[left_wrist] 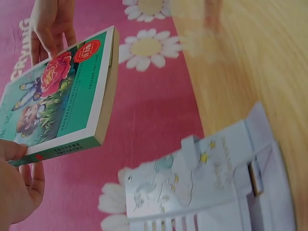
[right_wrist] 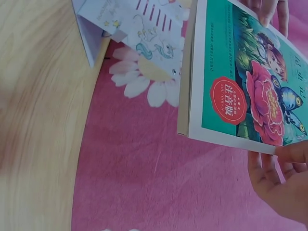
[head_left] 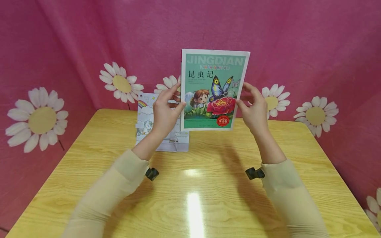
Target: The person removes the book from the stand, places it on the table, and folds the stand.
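Note:
A green-covered children's book [head_left: 212, 91] with a butterfly and a red flower is held up off the table, front cover toward the head camera. My left hand [head_left: 167, 110] grips its spine edge, thumb on the cover and fingers behind. On the opposite edge my right hand [head_left: 253, 107] pinches it the same way. Both wrist views show the closed book [left_wrist: 62, 96] from below, with its page block [right_wrist: 186, 91] visible. Behind my left hand stands a white book stand [head_left: 145, 124] with unicorn and rainbow drawings, partly hidden by the hand and the book.
The wooden table [head_left: 196, 185] extends beneath both arms, its far edge against a pink curtain [head_left: 166, 29] with large white daisies. The stand has slots in its back panel and a ledge [left_wrist: 269, 187] at its base. A small black device sits at each cuff.

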{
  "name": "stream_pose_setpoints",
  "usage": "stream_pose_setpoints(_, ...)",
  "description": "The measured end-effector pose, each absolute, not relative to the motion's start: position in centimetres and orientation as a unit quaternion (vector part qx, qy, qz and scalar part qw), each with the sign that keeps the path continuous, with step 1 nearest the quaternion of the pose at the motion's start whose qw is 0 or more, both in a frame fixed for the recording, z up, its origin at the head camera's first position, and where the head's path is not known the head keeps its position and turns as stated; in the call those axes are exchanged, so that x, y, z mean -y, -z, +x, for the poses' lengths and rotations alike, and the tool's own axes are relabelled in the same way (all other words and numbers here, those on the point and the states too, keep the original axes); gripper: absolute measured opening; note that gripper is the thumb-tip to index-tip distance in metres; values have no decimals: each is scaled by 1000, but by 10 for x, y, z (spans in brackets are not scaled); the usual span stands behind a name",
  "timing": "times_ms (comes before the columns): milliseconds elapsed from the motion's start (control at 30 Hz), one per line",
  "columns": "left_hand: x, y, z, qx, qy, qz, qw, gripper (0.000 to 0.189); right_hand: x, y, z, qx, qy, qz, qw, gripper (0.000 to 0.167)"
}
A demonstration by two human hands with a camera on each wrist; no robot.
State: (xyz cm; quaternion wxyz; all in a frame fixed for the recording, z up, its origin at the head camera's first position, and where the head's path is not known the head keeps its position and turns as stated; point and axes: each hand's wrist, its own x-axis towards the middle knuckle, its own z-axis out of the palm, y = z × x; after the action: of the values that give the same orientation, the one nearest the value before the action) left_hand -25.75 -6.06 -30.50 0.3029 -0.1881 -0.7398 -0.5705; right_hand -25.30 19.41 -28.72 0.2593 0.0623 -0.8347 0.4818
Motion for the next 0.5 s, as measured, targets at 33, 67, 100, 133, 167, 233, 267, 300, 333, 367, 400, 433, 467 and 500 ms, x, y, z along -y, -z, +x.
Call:
stream_pose_setpoints(33,59,306,-255,742,571,-187,297,55,-196,289,-251,837,-479,59,258,48)
stream_pose_setpoints(67,57,308,-253,745,571,-185,292,55,-199,290,-249,838,-477,58,258,48)
stream_pose_setpoints(100,55,309,-251,747,571,-184,287,55,-201,292,-247,839,-477,56,257,48)
stream_pose_setpoints(133,52,311,-250,749,571,-183,282,55,-203,294,-245,838,-478,57,256,48)
stream_pose_setpoints(167,50,313,-248,749,572,-184,278,55,-206,296,-242,838,-478,59,257,48)
stream_pose_setpoints(233,47,317,-244,751,574,-185,269,56,-211,300,-238,835,-483,64,255,48)
stream_pose_setpoints(267,45,319,-242,751,576,-185,264,55,-213,303,-236,834,-485,66,253,49)
stream_pose_setpoints(300,43,322,-240,751,578,-185,259,55,-216,305,-235,835,-485,67,250,49)
stream_pose_setpoints(333,41,324,-239,751,580,-183,255,55,-218,306,-233,837,-483,69,248,49)
stream_pose_setpoints(367,39,327,-237,752,583,-181,250,55,-220,308,-231,839,-480,71,247,50)
stream_pose_setpoints(400,37,329,-236,753,585,-178,245,56,-222,310,-229,841,-478,72,244,50)
stream_pose_setpoints(433,36,331,-235,753,588,-174,239,56,-224,311,-228,843,-475,73,242,52)
stream_pose_setpoints(467,34,334,-233,752,592,-171,233,56,-226,313,-226,845,-472,73,240,53)
stream_pose_setpoints(500,32,336,-232,752,596,-168,227,56,-228,314,-224,846,-471,73,238,54)
